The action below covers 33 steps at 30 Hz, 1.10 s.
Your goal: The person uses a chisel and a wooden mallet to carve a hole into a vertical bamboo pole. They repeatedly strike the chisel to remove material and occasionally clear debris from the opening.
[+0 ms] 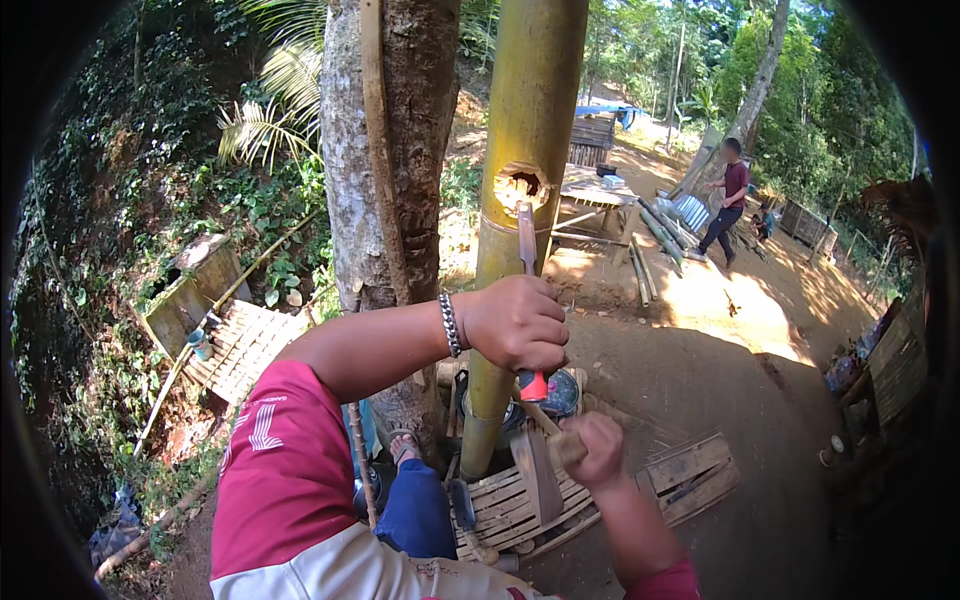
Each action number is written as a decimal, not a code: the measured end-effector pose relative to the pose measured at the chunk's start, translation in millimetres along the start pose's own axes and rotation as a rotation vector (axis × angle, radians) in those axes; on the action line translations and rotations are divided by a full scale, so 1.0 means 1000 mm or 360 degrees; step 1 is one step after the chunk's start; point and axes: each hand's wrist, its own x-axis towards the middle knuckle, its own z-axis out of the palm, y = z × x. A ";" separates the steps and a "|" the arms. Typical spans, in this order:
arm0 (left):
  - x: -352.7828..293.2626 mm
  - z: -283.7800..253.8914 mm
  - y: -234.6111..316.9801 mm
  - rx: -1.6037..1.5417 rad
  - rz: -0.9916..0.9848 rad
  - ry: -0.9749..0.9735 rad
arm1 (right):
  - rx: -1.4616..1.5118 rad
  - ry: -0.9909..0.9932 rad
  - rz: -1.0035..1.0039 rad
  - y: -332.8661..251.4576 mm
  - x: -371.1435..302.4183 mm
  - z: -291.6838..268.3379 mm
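Note:
My left hand (512,322), with a chain bracelet at the wrist, is wrapped round the red and black handle of a chisel (527,238). The chisel points upward, its tip at the lower edge of a rough, splintered hole (521,188) in a thick yellow-green bamboo pole (535,80). Lower and to the right, my right hand (597,450) grips a wooden-handled tool (538,476) with a broad, flat, brownish head. This tool hangs below the chisel handle, apart from it; its exact kind is unclear.
A tree trunk (390,150) stands close left of the pole. Below are a slatted bamboo platform (690,470), a dark round container (562,393) and my sandalled foot (403,446). Left is another slatted rack (245,345) on a leafy slope. A person (732,195) walks far right near bamboo poles (662,235).

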 end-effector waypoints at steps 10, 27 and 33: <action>0.003 -0.003 -0.003 0.0057 -0.0023 0.0051 | 0.0135 0.0120 0.0130 -0.001 -0.001 0.010; -0.007 -0.016 -0.023 0.0012 -0.0095 0.0096 | 0.0404 0.0424 -0.0256 -0.033 -0.003 0.016; 0.000 -0.014 -0.014 -0.0006 -0.0037 0.0188 | 0.0155 0.0023 0.0216 0.008 -0.027 0.003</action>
